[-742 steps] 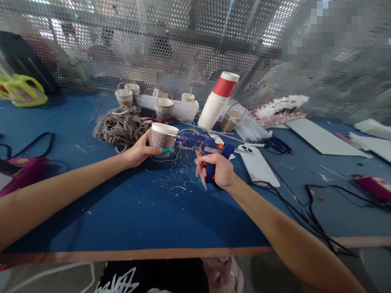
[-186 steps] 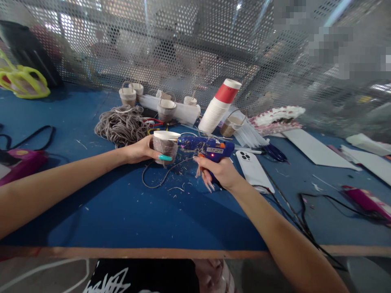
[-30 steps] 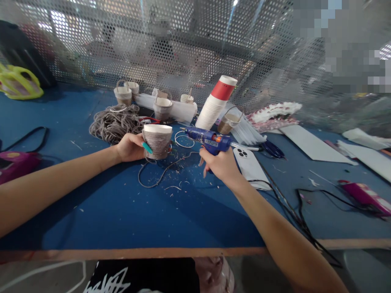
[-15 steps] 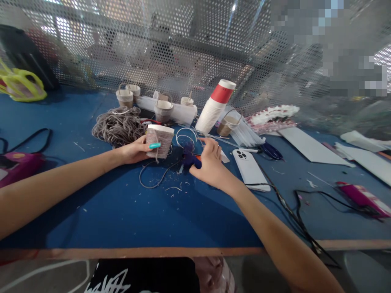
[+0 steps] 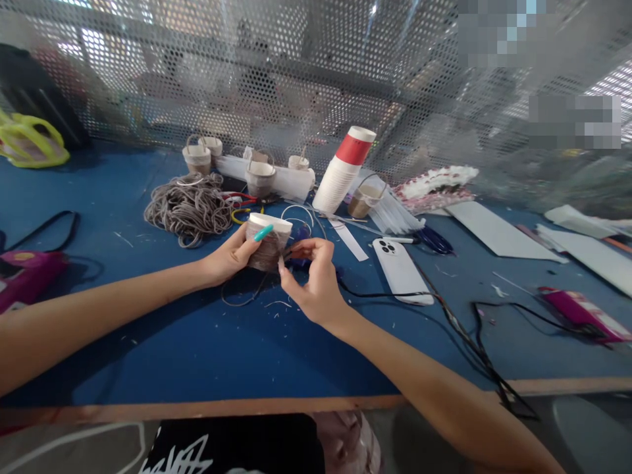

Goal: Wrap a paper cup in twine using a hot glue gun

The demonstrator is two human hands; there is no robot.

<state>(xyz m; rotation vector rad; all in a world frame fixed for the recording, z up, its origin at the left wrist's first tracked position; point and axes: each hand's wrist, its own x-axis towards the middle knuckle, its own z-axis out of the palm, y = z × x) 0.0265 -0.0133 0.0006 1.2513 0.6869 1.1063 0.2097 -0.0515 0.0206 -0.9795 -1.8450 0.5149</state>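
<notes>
My left hand [image 5: 231, 257] is closed round a paper cup [image 5: 268, 250] wrapped in grey-brown cord, its white rim tilted up. At the cup's right side my right hand [image 5: 313, 280] is pinched, thumb and forefinger close to the wrapping; what lies between the fingertips is too small to make out. A loose loop of cord [image 5: 237, 303] hangs below the cup onto the blue table. Behind my right fingers a dark blue object [image 5: 302, 234] is partly hidden, with clear curled strips beside it.
A heap of grey cord [image 5: 190, 207] lies behind my left hand. Farther back stand small wrapped cups with handles [image 5: 197, 159] and a leaning stack of paper cups [image 5: 344, 170]. To the right are a white phone [image 5: 402, 271], black cables [image 5: 474, 342] and white boards [image 5: 501, 230].
My left hand has brought the cup slightly right and down, turning it. My right hand has left the dark blue tool, moving left to the cup's side with its fingers pinched.
</notes>
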